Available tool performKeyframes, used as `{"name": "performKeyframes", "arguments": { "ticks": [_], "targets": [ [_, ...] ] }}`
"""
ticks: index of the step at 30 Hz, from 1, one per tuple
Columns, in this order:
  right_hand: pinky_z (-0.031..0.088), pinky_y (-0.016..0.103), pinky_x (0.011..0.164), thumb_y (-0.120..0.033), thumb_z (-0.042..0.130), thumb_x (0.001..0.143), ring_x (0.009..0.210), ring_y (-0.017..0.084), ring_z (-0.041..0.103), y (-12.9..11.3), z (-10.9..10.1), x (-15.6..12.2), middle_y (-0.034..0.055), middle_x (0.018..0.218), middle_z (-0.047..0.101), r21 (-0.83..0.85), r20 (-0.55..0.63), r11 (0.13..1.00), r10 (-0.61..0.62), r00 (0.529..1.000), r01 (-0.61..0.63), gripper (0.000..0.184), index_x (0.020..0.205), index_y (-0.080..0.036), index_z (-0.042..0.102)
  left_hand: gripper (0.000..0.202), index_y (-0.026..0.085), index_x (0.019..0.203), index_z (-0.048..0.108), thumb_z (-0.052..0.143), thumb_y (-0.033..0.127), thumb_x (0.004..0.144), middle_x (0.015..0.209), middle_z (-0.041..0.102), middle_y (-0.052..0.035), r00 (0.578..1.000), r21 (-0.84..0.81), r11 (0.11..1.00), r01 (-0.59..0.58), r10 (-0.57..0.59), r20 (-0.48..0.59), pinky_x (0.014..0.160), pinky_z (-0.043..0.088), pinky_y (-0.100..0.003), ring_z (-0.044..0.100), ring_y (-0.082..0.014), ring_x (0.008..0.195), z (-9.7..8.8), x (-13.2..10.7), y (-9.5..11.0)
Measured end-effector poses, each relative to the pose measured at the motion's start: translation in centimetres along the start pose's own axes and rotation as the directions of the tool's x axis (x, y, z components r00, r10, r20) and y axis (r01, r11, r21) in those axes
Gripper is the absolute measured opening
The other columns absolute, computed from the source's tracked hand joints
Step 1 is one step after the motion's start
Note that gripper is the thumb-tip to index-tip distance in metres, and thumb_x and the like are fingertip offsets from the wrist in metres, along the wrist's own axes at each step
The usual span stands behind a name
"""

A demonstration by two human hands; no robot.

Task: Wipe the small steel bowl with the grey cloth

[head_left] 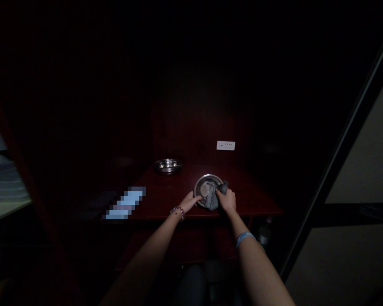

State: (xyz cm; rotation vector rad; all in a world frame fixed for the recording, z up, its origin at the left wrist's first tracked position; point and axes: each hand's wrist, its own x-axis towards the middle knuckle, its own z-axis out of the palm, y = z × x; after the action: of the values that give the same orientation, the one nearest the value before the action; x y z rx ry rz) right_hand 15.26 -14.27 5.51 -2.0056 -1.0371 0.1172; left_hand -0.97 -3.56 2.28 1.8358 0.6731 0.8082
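Note:
A round metal bowl [205,188] is held tilted above the front of a dark red desk [166,199]. My left hand [190,202] grips its left rim, with the thumb over the edge and the other fingers beneath. In my right hand [228,199] is a grey cloth [212,199], pressed against the inside and right rim of the bowl. Part of the cloth sticks up past the bowl's right edge. Farther back on the left, a small stack of shiny metal bowls [167,166] stands on the desk.
A pixelated bright patch [125,205] covers something at the desk's left side. On the back wall is a white power socket [226,145]. Below the desk at right stands a bottle [264,233]. Stacked items [4,180] sit on a shelf at far left.

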Motion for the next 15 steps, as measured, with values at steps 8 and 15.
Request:
{"name": "performKeyframes", "arguments": {
  "ticks": [8, 15],
  "targets": [
    [0.048, 0.021, 0.076, -0.035, 0.054, 0.084, 0.092, 0.020, 0.067, -0.36, 0.96, 0.09, 0.0112, 0.097, 0.071, 0.145, 0.019, 0.989, -0.039, 0.999, 0.036, 0.032, 0.101, -0.013, 0.070, 0.048, 0.012, 0.112, 0.061, 0.063, 0.042, 0.075, 0.115, 0.066, -0.0107, 0.992, -0.062, 0.991, -0.123, 0.120, -0.037, 0.098, 0.043, -0.035, 0.059, -0.0233, 0.109, 0.26, -0.26, 0.78],
    [0.049, 0.020, 0.072, -0.033, 0.056, 0.083, 0.089, 0.020, 0.067, -0.27, 1.03, -0.17, 0.0114, 0.090, 0.072, 0.081, 0.084, 0.997, 0.006, 0.996, -0.013, 0.027, 0.091, -0.013, 0.072, 0.049, 0.011, 0.112, 0.061, 0.064, 0.040, 0.073, 0.115, 0.066, -0.0116, 0.993, -0.018, 0.995, -0.103, 0.101, -0.054, 0.099, 0.042, -0.035, 0.059, -0.0241, 0.109, 0.33, -0.25, 0.83]
  ]
}}
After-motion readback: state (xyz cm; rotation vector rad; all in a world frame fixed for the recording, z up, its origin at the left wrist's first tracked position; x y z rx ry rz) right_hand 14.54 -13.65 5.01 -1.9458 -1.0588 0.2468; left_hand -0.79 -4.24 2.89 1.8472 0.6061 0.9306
